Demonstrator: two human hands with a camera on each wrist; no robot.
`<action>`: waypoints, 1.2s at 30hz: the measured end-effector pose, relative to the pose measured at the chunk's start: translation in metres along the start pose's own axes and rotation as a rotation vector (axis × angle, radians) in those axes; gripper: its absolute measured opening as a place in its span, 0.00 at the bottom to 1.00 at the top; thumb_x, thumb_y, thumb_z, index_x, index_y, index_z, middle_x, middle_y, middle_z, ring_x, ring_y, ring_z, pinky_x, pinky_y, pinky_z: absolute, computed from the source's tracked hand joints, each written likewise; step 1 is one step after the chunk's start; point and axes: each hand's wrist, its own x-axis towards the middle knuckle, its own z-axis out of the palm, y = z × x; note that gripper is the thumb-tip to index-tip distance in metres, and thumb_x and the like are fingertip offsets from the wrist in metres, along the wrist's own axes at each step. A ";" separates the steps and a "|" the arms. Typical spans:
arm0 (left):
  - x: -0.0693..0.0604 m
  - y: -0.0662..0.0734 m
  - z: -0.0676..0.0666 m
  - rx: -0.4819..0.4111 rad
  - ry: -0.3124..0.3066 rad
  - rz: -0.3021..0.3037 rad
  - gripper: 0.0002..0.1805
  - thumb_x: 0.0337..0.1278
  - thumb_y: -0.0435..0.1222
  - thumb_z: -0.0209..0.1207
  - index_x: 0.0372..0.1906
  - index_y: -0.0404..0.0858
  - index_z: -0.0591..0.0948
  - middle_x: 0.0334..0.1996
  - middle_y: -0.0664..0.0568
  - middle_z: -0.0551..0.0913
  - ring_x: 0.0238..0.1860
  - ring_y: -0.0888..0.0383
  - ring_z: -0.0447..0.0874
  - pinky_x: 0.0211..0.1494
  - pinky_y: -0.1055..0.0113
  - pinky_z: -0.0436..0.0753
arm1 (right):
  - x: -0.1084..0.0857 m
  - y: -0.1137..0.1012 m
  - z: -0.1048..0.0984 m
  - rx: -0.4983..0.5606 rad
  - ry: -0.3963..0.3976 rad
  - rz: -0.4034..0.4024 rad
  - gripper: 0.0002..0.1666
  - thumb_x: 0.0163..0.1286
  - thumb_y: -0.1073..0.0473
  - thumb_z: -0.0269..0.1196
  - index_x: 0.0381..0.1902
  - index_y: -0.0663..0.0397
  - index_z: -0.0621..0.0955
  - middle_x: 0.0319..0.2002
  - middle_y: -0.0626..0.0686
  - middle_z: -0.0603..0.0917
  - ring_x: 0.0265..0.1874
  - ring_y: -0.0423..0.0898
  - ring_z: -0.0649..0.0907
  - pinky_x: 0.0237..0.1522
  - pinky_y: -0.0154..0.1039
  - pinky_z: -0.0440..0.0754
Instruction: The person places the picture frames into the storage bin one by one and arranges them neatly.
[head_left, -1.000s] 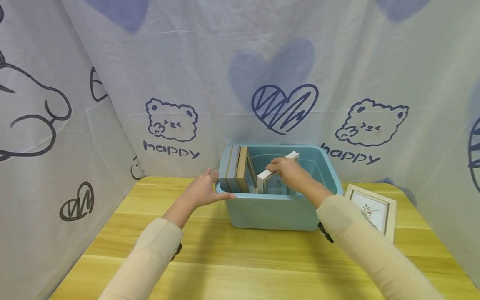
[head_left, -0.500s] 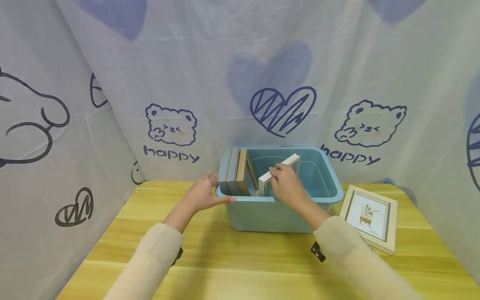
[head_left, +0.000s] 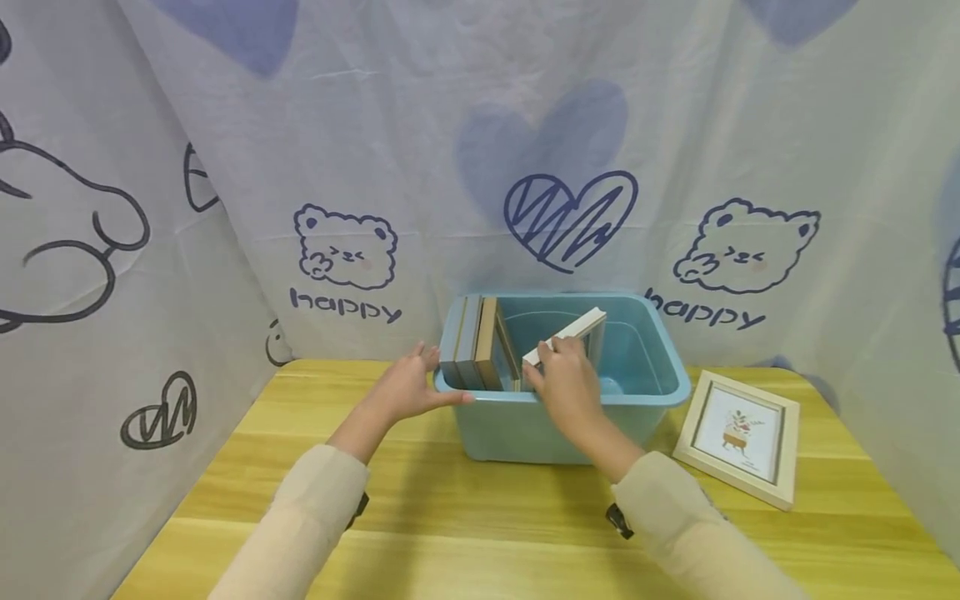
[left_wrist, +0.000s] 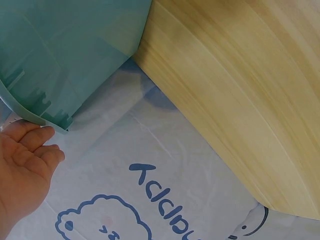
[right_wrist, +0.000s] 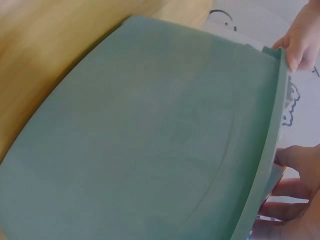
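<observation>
A light-blue plastic bin [head_left: 566, 429] stands on the table. My left hand [head_left: 401, 385] rests at its left front corner, thumb laid along the front rim and fingers against the left side. In the left wrist view the fingers of this left hand [left_wrist: 27, 160] bend loosely at the rim. Inside the bin my right hand [head_left: 567, 383] holds a white picture frame [head_left: 581, 325] by its upper edge; the frame stands on edge at a slant, its lower part hidden. Several frames, grey-blue [head_left: 467, 342] and wood-coloured [head_left: 486, 346], stand upright at the bin's left end.
A cream picture frame [head_left: 738, 437] with a plant print lies face up right of the bin. The wooden table [head_left: 480, 533] reaches back to a hanging white cloth [head_left: 435, 125] with bear and heart drawings.
My right hand has drawn back and lower along the white frame, its forearm swinging left and uncovering the cream frame. The white frame has shifted slightly right; my left hand stays in place.
</observation>
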 end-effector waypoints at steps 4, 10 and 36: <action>0.001 0.002 -0.002 0.007 -0.004 -0.001 0.53 0.42 0.62 0.62 0.65 0.28 0.63 0.68 0.31 0.55 0.68 0.35 0.56 0.66 0.46 0.67 | 0.001 -0.001 -0.001 0.029 -0.024 -0.042 0.16 0.56 0.59 0.68 0.36 0.70 0.82 0.37 0.62 0.84 0.40 0.57 0.81 0.42 0.45 0.84; 0.001 0.004 -0.003 0.009 -0.014 -0.001 0.53 0.42 0.62 0.62 0.65 0.28 0.63 0.68 0.31 0.55 0.68 0.35 0.56 0.66 0.46 0.67 | 0.002 0.001 -0.001 0.080 -0.039 -0.061 0.14 0.54 0.63 0.68 0.34 0.70 0.82 0.34 0.60 0.83 0.38 0.55 0.81 0.43 0.44 0.83; -0.001 0.003 -0.002 0.014 0.008 0.019 0.52 0.42 0.62 0.62 0.64 0.26 0.65 0.66 0.31 0.61 0.67 0.35 0.57 0.64 0.46 0.68 | 0.020 -0.006 0.008 0.385 -0.344 -0.134 0.22 0.61 0.64 0.61 0.52 0.70 0.77 0.58 0.65 0.74 0.60 0.57 0.74 0.57 0.46 0.75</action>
